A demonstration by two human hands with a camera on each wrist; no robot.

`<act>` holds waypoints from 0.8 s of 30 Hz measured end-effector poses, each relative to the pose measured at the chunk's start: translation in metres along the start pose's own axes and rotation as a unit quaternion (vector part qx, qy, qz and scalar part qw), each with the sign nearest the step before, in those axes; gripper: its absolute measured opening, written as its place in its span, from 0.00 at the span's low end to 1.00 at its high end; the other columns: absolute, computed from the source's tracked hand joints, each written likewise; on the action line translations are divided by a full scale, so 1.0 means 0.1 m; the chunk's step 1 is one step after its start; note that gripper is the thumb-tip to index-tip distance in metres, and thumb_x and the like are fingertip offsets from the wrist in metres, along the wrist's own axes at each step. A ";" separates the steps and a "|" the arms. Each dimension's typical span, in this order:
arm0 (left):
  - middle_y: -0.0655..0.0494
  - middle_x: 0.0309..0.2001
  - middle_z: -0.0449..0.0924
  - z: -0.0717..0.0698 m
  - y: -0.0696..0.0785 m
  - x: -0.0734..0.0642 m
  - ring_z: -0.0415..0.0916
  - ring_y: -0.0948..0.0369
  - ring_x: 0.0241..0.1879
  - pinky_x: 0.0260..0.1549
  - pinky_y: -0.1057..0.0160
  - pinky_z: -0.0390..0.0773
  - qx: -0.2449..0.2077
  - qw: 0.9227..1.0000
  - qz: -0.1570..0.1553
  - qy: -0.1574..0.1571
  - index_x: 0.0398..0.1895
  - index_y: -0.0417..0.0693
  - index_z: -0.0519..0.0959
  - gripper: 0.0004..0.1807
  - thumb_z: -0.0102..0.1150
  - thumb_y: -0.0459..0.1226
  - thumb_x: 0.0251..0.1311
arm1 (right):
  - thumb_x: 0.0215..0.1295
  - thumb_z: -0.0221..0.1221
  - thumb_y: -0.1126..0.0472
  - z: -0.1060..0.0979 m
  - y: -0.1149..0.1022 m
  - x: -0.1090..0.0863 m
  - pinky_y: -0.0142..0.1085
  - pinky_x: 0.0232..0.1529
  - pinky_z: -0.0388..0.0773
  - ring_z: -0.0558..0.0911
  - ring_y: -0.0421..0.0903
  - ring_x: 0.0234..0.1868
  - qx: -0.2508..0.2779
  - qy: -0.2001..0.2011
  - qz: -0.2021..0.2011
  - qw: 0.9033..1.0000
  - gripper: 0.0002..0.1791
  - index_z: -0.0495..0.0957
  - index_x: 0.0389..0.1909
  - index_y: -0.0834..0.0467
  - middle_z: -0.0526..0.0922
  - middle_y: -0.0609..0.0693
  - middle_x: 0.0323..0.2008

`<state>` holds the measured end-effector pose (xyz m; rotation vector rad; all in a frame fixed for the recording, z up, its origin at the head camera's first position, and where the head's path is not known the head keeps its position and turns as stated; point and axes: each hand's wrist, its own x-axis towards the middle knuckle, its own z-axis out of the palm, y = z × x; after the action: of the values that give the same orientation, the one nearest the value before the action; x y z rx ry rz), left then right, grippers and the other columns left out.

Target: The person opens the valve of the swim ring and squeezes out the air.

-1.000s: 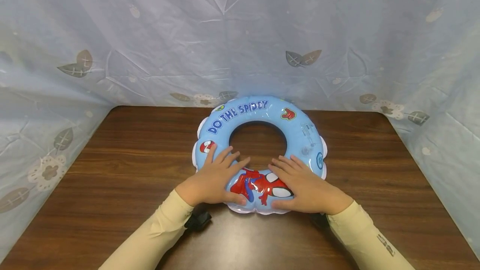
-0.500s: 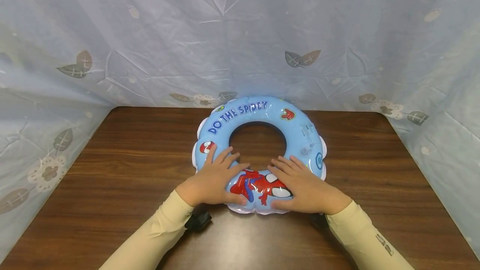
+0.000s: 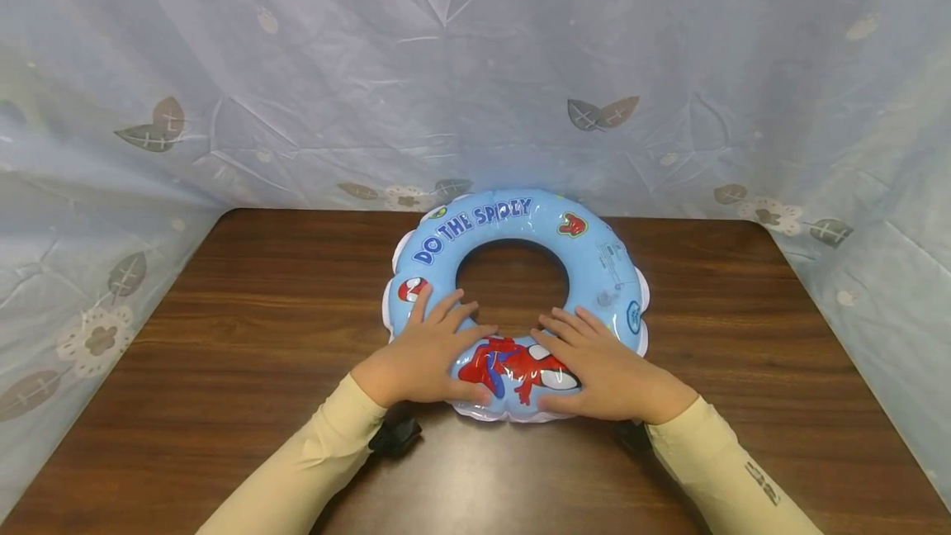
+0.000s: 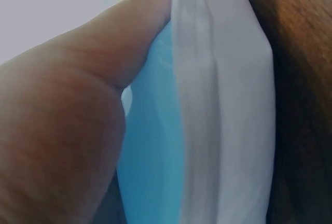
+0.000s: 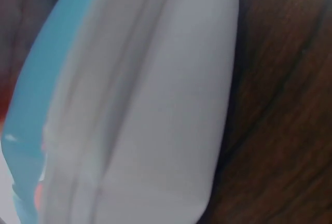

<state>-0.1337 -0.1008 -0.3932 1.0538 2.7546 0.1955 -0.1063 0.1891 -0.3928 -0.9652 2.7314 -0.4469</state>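
Observation:
A light-blue inflatable swim ring (image 3: 513, 217) with a white scalloped edge lies flat on the table, printed with "DO THE SPIDEY" and a red-and-blue cartoon figure. Across its near left part rests my left hand (image 3: 423, 357), fingers spread and fairly straight, thumb along the near side. My right hand (image 3: 605, 370) lies on the near right part in the same way, its fingertips reaching the inner hole. In the left wrist view the thumb (image 4: 98, 53) touches the ring's blue top above its white side (image 4: 233, 89). The right wrist view shows the ring's white side (image 5: 166, 99) close up.
The brown wood-grain table (image 3: 260, 295) extends on both sides of the ring. A pale patterned curtain (image 3: 475, 89) hangs behind the table and along its left and right sides. A black strap device (image 3: 396, 437) sits under my left wrist.

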 end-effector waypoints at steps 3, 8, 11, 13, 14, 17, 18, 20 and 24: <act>0.47 0.78 0.60 0.00 0.00 0.01 0.43 0.44 0.81 0.74 0.31 0.31 0.003 1.000 -0.001 -0.001 0.78 0.65 0.66 0.52 0.58 0.75 0.52 | 0.63 0.59 0.29 -0.01 0.00 0.01 0.60 0.79 0.43 0.54 0.62 0.80 0.001 -0.003 0.002 1.000 0.49 0.66 0.77 0.57 0.64 0.59 0.77; 0.46 0.79 0.60 0.00 0.00 0.01 0.43 0.43 0.81 0.74 0.31 0.31 0.006 1.000 -0.003 -0.005 0.78 0.64 0.66 0.52 0.58 0.76 0.52 | 0.64 0.59 0.30 -0.01 -0.01 0.02 0.60 0.79 0.43 0.54 0.62 0.80 -0.005 -0.006 0.004 1.000 0.48 0.66 0.77 0.57 0.63 0.60 0.77; 0.46 0.79 0.59 0.00 0.02 0.01 0.43 0.43 0.81 0.74 0.31 0.30 0.012 1.000 -0.004 -0.006 0.79 0.63 0.66 0.52 0.58 0.75 0.53 | 0.65 0.59 0.31 -0.01 -0.02 0.02 0.60 0.79 0.43 0.54 0.62 0.80 -0.014 -0.004 0.001 1.000 0.47 0.67 0.76 0.57 0.64 0.60 0.77; 0.45 0.79 0.60 0.00 0.03 0.01 0.43 0.43 0.81 0.74 0.31 0.31 0.016 1.000 -0.005 -0.007 0.79 0.63 0.66 0.52 0.58 0.75 0.53 | 0.65 0.59 0.32 0.00 -0.02 0.02 0.59 0.79 0.43 0.54 0.62 0.80 -0.019 -0.003 -0.001 1.000 0.47 0.67 0.76 0.58 0.64 0.60 0.77; 0.45 0.79 0.60 0.00 0.03 0.01 0.43 0.43 0.81 0.74 0.31 0.31 0.017 1.000 -0.005 -0.006 0.78 0.63 0.66 0.52 0.58 0.75 0.53 | 0.66 0.60 0.32 0.00 -0.02 0.02 0.59 0.79 0.43 0.55 0.63 0.80 -0.021 -0.003 -0.002 1.000 0.46 0.67 0.76 0.58 0.64 0.61 0.77; 0.45 0.78 0.61 0.00 0.05 0.01 0.44 0.43 0.80 0.74 0.30 0.32 0.023 1.000 -0.006 -0.003 0.78 0.62 0.66 0.52 0.59 0.75 0.52 | 0.66 0.60 0.33 0.00 -0.03 0.02 0.59 0.79 0.43 0.55 0.63 0.80 -0.028 -0.003 -0.003 1.000 0.46 0.68 0.76 0.58 0.64 0.61 0.77; 0.45 0.78 0.61 0.00 0.05 0.01 0.44 0.43 0.80 0.74 0.30 0.32 0.026 1.000 -0.007 -0.002 0.78 0.62 0.67 0.52 0.60 0.75 0.52 | 0.66 0.60 0.33 0.00 -0.04 0.02 0.59 0.79 0.43 0.55 0.63 0.80 -0.030 -0.003 -0.002 1.000 0.46 0.68 0.76 0.58 0.64 0.61 0.77; 0.46 0.78 0.61 0.02 0.05 0.02 0.44 0.43 0.80 0.74 0.30 0.32 0.032 0.999 -0.009 -0.002 0.78 0.63 0.66 0.52 0.60 0.75 0.52 | 0.66 0.60 0.33 0.00 -0.05 0.02 0.60 0.79 0.43 0.55 0.63 0.80 -0.033 -0.005 0.000 0.999 0.46 0.67 0.76 0.58 0.65 0.60 0.77; 0.47 0.79 0.60 0.04 0.06 0.03 0.43 0.43 0.81 0.74 0.31 0.32 0.042 0.999 -0.014 -0.008 0.79 0.64 0.65 0.53 0.59 0.75 0.52 | 0.65 0.60 0.33 0.01 -0.06 0.03 0.61 0.79 0.43 0.55 0.62 0.80 -0.032 -0.012 0.008 0.999 0.46 0.67 0.76 0.57 0.65 0.59 0.77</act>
<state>-0.1315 -0.0945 -0.3964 1.0325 2.7838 0.0690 -0.1046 0.1827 -0.3917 -0.9555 2.7444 -0.3451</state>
